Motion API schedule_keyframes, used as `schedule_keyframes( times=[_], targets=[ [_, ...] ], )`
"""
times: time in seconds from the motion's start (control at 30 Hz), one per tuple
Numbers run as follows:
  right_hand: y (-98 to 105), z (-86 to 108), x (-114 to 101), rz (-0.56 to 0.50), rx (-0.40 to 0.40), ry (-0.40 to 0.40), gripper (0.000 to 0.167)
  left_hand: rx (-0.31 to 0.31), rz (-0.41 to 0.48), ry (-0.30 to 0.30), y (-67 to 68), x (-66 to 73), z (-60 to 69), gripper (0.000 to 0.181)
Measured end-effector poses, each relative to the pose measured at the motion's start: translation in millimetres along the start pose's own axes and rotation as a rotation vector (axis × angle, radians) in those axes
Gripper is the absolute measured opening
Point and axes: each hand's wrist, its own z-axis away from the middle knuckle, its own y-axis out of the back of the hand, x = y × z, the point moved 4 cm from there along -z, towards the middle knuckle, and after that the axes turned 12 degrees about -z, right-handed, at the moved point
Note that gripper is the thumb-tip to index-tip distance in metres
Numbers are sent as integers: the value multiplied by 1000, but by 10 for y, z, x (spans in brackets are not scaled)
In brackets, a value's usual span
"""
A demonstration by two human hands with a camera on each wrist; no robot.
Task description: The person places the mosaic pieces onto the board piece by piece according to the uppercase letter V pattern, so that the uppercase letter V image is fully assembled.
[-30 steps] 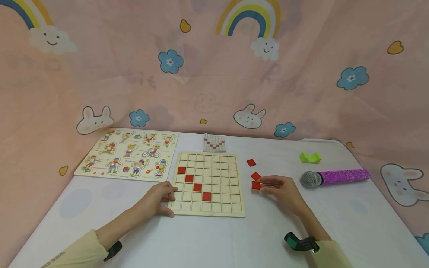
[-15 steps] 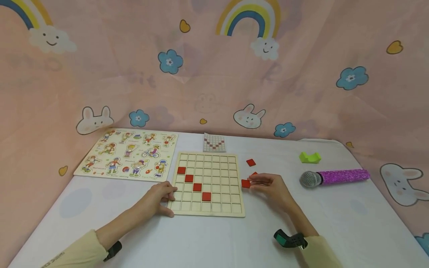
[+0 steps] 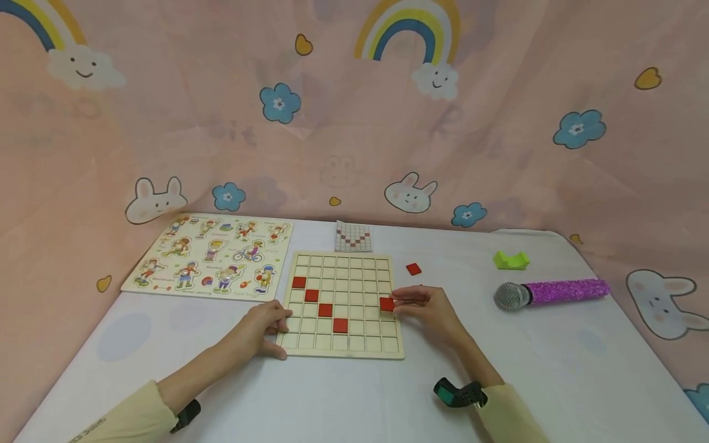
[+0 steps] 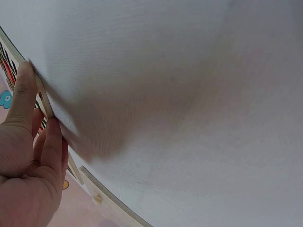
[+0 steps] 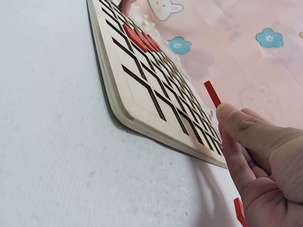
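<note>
A pale wooden grid board (image 3: 357,338) lies flat, with red tiles (image 3: 325,310) set in a diagonal of squares. My left hand (image 3: 264,327) grips the board's left edge; the left wrist view shows its thumb and fingers (image 4: 28,146) at the rim. Between thumb and fingertips my right hand (image 3: 429,314) pinches a red tile (image 3: 386,304) over the board's right side. In the right wrist view that tile (image 5: 212,94) is held above the board (image 5: 137,97). A loose red tile (image 3: 413,269) lies right of the board; another is mostly hidden behind the right hand.
A small card with a printed grid pattern (image 3: 353,237) stands behind the board. A picture puzzle board (image 3: 210,258) lies at the left. To the right are a green holder (image 3: 511,261) and a purple microphone (image 3: 565,292). A patterned cloth (image 3: 332,141) hangs at the back.
My right hand has moved left with a red tile pinched, from beside the loose tiles to over the board's right edge. The left hand stays at the board.
</note>
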Motion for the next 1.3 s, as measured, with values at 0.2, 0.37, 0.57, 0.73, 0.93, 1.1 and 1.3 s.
schedule_keyframes(
  times=[0.2, 0.37, 0.57, 0.73, 0.93, 1.1, 1.3],
  targets=[
    [-125, -43, -19, -14, -12, 19, 35, -1, -21, -5, 5, -2, 7, 51],
    [-214, -53, -49, -62, -16, 9, 35, 21, -30, -48, 22, 11, 12, 49],
    [-304, -49, -85, -73, -26, 10, 35, 23, -22, -53, 22, 8, 7, 37],
    [-356, -62, -75, -95, -29, 15, 34, 17, -33, -43, 11, 0, 8, 49],
    [-400, -70, -82, -68, -33, 23, 31, 9, -34, -22, 2, 2, 5, 47],
    [-443, -84, -93, -52, -52, 28, 30, 8, -38, -24, 11, 15, 10, 55],
    [-512, -28, -284, -9, -80, 28, 28, 7, -43, -27, 15, 16, 11, 53]
  ],
)
